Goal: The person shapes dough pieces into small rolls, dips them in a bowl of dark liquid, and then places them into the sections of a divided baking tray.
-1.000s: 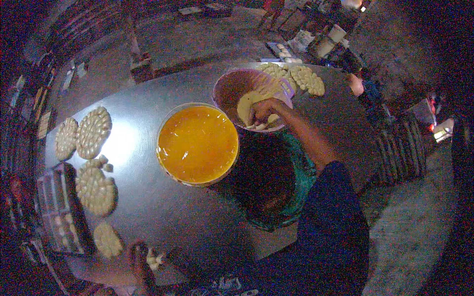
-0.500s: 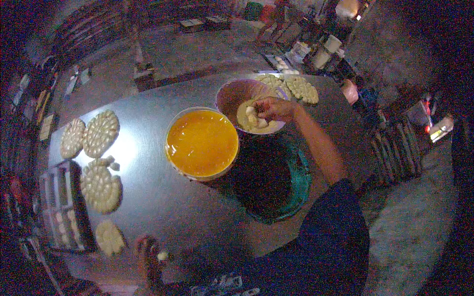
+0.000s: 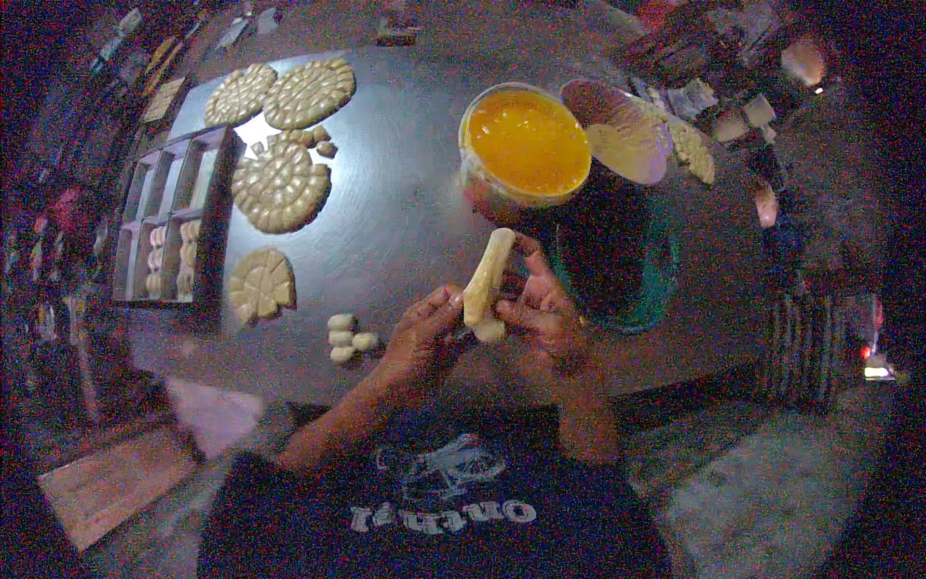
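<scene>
A pale, elongated piece of dough (image 3: 490, 275) stands slanted between my two hands above the near part of the metal table. My left hand (image 3: 424, 323) pinches its lower side with thumb and fingers. My right hand (image 3: 545, 309) grips it from the other side, fingers curled behind it. A smaller lump bulges at its lower end; I cannot tell whether it is a separate piece. Left of my left hand lie several small dough balls (image 3: 342, 338) in a cluster. Beyond my right hand stands a tub of orange-yellow liquid (image 3: 526, 145).
Scored dough rounds (image 3: 280, 183) lie on the table's left side, beside a dark compartment tray (image 3: 231, 159) partly filled with shaped dough. Right of the tub are a purple-rimmed bowl (image 3: 651, 111) with pale contents and a teal basin (image 3: 664, 289) with a dark inside.
My right hand has come back from the bowl, and both hands now meet on the dough piece. My left hand has risen from the table's near left. The view has shifted.
</scene>
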A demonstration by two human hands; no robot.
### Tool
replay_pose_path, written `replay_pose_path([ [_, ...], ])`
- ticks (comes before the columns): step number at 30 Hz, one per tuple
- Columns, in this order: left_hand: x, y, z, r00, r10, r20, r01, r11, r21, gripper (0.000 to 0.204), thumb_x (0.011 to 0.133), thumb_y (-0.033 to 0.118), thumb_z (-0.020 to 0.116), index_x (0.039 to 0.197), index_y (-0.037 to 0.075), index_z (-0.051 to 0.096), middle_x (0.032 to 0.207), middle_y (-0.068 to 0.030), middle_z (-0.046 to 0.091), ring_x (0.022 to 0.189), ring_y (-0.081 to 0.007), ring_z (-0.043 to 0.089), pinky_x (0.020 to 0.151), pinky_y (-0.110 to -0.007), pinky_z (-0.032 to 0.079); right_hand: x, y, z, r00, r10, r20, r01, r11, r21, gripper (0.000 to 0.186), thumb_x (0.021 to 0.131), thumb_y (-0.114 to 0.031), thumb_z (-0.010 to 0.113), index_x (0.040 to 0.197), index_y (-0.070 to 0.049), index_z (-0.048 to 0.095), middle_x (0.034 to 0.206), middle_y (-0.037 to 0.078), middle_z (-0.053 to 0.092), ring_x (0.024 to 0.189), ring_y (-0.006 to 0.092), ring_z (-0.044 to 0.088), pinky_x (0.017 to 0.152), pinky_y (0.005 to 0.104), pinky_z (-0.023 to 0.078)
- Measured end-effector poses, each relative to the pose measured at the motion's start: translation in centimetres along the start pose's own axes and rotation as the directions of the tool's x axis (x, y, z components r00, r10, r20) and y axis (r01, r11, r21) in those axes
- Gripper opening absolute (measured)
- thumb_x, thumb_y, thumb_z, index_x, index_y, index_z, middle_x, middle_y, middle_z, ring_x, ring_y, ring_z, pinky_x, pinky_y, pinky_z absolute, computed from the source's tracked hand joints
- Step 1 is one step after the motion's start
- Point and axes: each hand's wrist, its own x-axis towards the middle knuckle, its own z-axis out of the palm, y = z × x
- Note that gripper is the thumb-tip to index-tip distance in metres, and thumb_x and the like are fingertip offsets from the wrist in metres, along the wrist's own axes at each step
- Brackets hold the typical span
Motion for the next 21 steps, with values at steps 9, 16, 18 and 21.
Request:
replay_pose_path([
  [9, -5.4, 4.3, -5.2, 0.996, 0.070, -0.064, -0.077, 0.989, -0.130, 0.037, 0.094, 0.027, 0.063, 0.122, 0.005, 0.052, 0.115, -0.0074, 0.061, 0.107, -0.0172, 0.058, 0.091, -0.034, 0.049, -0.7, 7.3, 6.4, 0.929, -0.306, -0.209, 0.237, 0.924, -0.300, 0.050, 0.091, 0.000, 0.062, 0.137, -0.010, 0.048, 0.131, 0.012, 0.056, 0.112, 0.0241, 0.060, 0.094, 0.0373, 0.052],
  [16, -9.6, 9.4, -4.6, 0.938, 0.344, -0.045, -0.265, 0.794, 0.548, 0.023, 0.089, 0.015, 0.070, 0.106, 0.003, 0.061, 0.100, -0.0058, 0.065, 0.088, -0.0121, 0.061, 0.077, -0.027, 0.051, -0.6, 5.1, 12.0, 0.799, -0.355, 0.486, 0.375, -0.337, -0.864, 0.030, 0.088, -0.010, 0.068, 0.118, -0.009, 0.065, 0.117, 0.014, 0.064, 0.107, 0.0257, 0.064, 0.085, 0.0376, 0.057],
  [18, -10.4, 10.1, -4.8, 0.957, 0.272, -0.100, -0.153, 0.768, 0.621, 0.017, 0.090, 0.014, 0.069, 0.103, 0.003, 0.064, 0.097, -0.0054, 0.066, 0.085, -0.0120, 0.062, 0.074, -0.027, 0.051, -0.7, 4.5, 13.1, 0.867, -0.309, 0.391, 0.329, -0.235, -0.915, 0.030, 0.083, -0.011, 0.072, 0.112, -0.010, 0.067, 0.112, 0.013, 0.066, 0.103, 0.0255, 0.065, 0.082, 0.0367, 0.058],
  [21, -10.1, 10.1, -7.5, 0.952, 0.270, 0.144, -0.296, 0.697, 0.653, 0.017, 0.093, 0.016, 0.066, 0.103, 0.003, 0.066, 0.094, -0.0048, 0.067, 0.083, -0.0115, 0.062, 0.071, -0.026, 0.051, -0.1, 5.9, 12.9, 0.897, -0.436, 0.071, 0.170, 0.192, -0.967, 0.027, 0.076, -0.013, 0.078, 0.101, -0.010, 0.069, 0.106, 0.010, 0.068, 0.093, 0.0244, 0.068, 0.074, 0.0348, 0.058],
])
